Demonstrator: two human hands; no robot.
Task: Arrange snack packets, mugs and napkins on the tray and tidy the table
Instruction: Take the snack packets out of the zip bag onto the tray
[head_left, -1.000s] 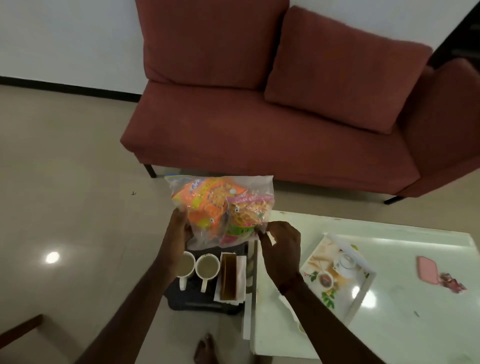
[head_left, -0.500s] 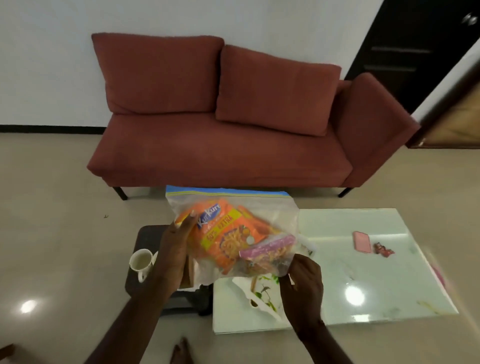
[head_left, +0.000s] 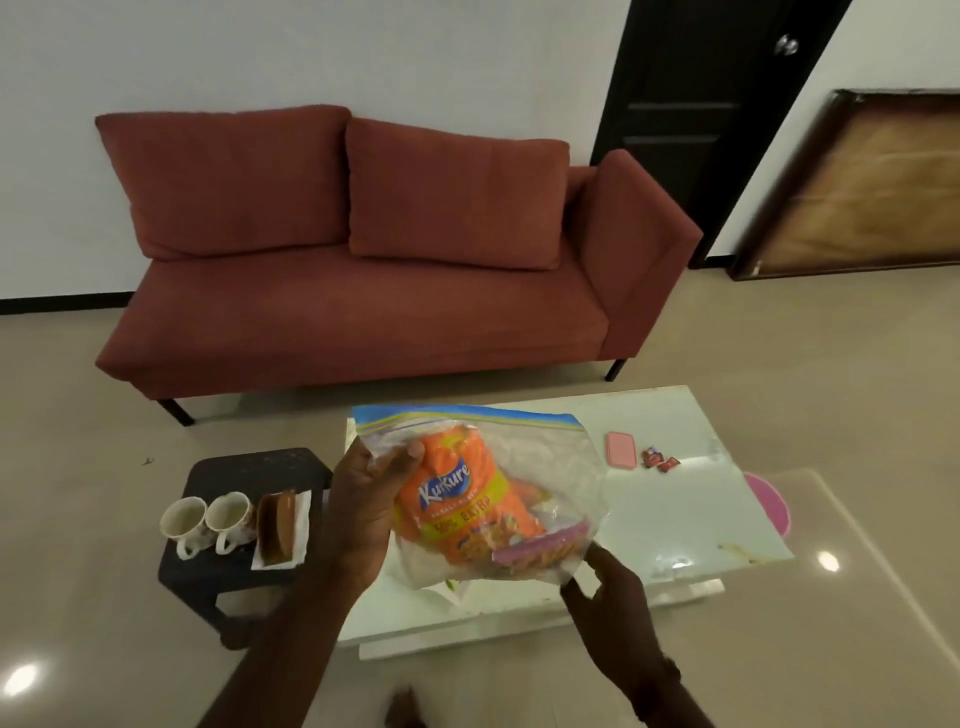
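Item: clear zip-top plastic bag of orange snack packets (head_left: 488, 499), held in both hands

Held in the air above the near left corner of the glossy white table (head_left: 675, 525). Clasped at the left side by the left hand (head_left: 363, 514), thumb across the front; pinched at the lower right corner by the right hand (head_left: 608, 597). Two white floral ceramic mugs (head_left: 182, 522) beside white napkins (head_left: 305, 519) on the small black stool (head_left: 249, 465). Flat pink case (head_left: 621, 451) near the table's far edge.

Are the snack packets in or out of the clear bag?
In: the orange packet shows through the clear bag, gripped by the left hand.
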